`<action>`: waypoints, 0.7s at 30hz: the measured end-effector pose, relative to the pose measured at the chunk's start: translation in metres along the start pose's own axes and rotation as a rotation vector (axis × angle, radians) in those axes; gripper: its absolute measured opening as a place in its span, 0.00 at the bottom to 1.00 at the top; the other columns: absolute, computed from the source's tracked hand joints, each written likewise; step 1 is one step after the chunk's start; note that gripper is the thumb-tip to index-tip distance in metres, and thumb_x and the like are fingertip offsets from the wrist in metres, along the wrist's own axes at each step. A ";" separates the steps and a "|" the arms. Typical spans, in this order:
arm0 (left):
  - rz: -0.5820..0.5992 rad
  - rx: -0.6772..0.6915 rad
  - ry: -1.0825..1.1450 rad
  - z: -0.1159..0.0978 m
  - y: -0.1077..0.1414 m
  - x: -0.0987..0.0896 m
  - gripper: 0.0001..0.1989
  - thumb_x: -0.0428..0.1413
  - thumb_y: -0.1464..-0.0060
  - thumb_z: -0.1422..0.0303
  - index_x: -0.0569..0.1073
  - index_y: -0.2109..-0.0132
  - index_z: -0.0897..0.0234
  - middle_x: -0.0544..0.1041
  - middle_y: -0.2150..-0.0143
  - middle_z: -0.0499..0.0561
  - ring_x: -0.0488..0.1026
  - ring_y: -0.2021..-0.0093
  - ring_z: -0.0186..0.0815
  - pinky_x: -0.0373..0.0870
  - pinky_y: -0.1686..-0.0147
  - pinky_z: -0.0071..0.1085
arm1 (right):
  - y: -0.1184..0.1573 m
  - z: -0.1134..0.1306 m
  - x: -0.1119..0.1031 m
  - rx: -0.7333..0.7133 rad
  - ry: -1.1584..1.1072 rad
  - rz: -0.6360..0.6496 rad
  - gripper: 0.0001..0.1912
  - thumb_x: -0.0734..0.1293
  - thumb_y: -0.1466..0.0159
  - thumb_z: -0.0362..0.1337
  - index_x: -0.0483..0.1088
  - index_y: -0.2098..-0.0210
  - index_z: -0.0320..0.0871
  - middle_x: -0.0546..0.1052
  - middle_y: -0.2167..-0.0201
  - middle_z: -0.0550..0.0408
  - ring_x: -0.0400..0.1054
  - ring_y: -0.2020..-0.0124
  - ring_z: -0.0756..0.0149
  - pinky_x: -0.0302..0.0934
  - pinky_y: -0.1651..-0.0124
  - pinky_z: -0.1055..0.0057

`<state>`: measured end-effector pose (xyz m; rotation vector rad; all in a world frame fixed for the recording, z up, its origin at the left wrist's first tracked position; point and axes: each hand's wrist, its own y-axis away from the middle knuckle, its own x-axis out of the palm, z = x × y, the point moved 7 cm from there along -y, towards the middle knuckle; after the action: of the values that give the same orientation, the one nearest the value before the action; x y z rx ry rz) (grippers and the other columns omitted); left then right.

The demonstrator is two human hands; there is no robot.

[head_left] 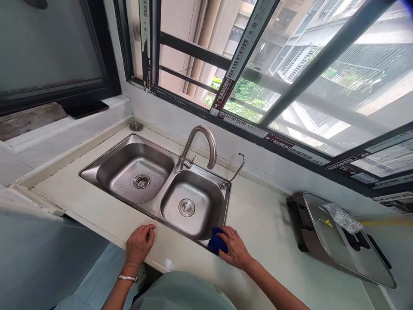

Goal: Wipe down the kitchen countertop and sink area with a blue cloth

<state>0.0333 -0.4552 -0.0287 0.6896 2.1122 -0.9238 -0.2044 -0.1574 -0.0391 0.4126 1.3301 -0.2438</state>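
Observation:
My right hand (pixel 235 248) is closed on a bunched blue cloth (pixel 217 242), pressed to the front right corner of the steel double sink (pixel 155 210). Part of the cloth is hidden under my fingers. At the counter's front edge, left of the cloth, my left hand (pixel 140 244) rests with its fingers curled in. Whether anything is inside those fingers is hidden. A curved faucet (pixel 206 133) rises behind the divider between the two basins. Water drops dot the left basin (pixel 124 176), and the right basin (pixel 174 189) has a round drain (pixel 186 207).
A thin bent spout (pixel 239 165) stands at the sink's back right corner. On the right of the counter (pixel 258 224) sits a glass-topped appliance (pixel 338 241) with a silvery crumpled item on it. A drain stopper (pixel 136 126) lies at the back left; a dark phone-like slab (pixel 88 110) lies on the ledge.

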 end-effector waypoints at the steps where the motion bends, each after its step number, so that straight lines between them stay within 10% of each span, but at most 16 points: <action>1: -0.002 0.000 -0.002 0.000 0.000 0.000 0.09 0.50 0.38 0.69 0.75 0.59 0.60 0.81 0.65 0.46 0.77 0.65 0.33 0.70 0.61 0.30 | 0.001 -0.001 0.001 -0.018 0.000 -0.003 0.29 0.65 0.46 0.42 0.70 0.45 0.43 0.67 0.38 0.42 0.58 0.36 0.48 0.45 0.31 0.46; 11: 0.037 -0.052 -0.021 0.003 -0.002 0.001 0.10 0.50 0.38 0.70 0.76 0.59 0.60 0.80 0.67 0.46 0.75 0.70 0.32 0.70 0.66 0.28 | -0.043 -0.064 -0.015 0.020 0.052 -0.308 0.28 0.64 0.41 0.43 0.67 0.43 0.40 0.65 0.40 0.39 0.57 0.37 0.47 0.53 0.34 0.47; 21: 0.055 -0.085 -0.015 0.003 -0.006 -0.003 0.10 0.50 0.39 0.70 0.76 0.59 0.59 0.80 0.68 0.46 0.74 0.72 0.31 0.69 0.69 0.26 | -0.066 -0.151 -0.023 0.384 0.039 -0.573 0.34 0.60 0.37 0.48 0.57 0.34 0.43 0.64 0.40 0.39 0.59 0.39 0.46 0.59 0.39 0.47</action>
<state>0.0323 -0.4616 -0.0258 0.6916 2.0963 -0.8016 -0.3696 -0.1545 -0.0545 0.3473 1.4197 -0.9831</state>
